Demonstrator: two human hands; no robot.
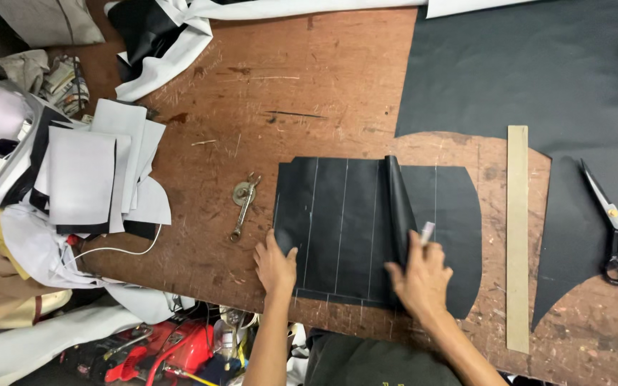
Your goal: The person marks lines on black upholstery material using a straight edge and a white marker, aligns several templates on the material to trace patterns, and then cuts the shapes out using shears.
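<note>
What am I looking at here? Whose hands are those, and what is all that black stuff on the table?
This picture comes from a camera worn on a person's head, looking down at a worn brown wooden table. The two hands are that person's own. The left hand presses flat on a black sheet marked with thin pale lines. The right hand holds a small pale marker and touches a flap of the sheet that curls up. Nearby lie a long flat ruler, black scissors, a bigger black sheet with curved pieces cut out, a small metal tool, and a stack of white-backed cut pieces.
</note>
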